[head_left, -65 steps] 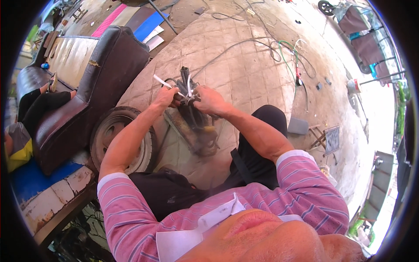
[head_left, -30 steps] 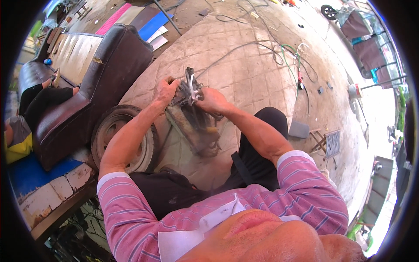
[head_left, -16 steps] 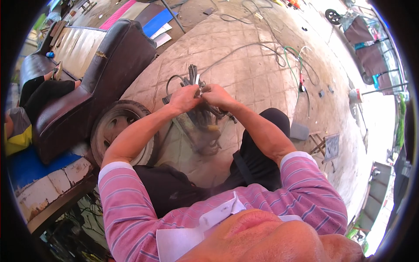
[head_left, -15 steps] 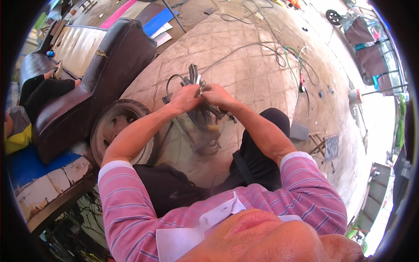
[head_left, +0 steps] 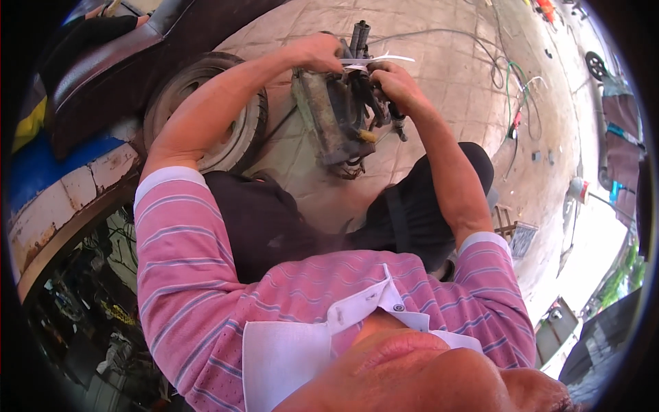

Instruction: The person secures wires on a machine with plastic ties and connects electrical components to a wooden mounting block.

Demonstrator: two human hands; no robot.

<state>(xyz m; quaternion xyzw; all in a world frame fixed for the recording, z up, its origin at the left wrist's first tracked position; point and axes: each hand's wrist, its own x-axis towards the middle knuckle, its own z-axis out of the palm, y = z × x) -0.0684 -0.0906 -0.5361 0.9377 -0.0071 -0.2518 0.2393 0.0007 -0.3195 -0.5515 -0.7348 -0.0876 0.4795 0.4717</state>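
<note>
A worn, greasy metal machine part [head_left: 312, 113] stands on the floor before me, with a bundle of black cables [head_left: 360, 38] rising from it. A thin white cable tie [head_left: 392, 58] crosses the bundle, its free end sticking out to the right. My left hand [head_left: 319, 51] is at the bundle's left side, fingers closed at the tie's left part. On the other side my right hand [head_left: 397, 81] pinches close to the bundle, on the tie. Fingertips of both hands are partly hidden. A yellowish piece [head_left: 367, 135] shows low on the part.
A wheel with a tyre [head_left: 206, 103] lies at my left, beside a dark padded seat [head_left: 103, 82] where another person's dark-clothed leg shows. Black and green cables [head_left: 509, 86] trail over the tiled floor [head_left: 439, 20]. A small stool [head_left: 518, 237] stands at the right.
The view has shifted, so my hands and the machine part sit higher. My hands, close together before, are now apart on either side of the bundle, with the white tie showing between them.
</note>
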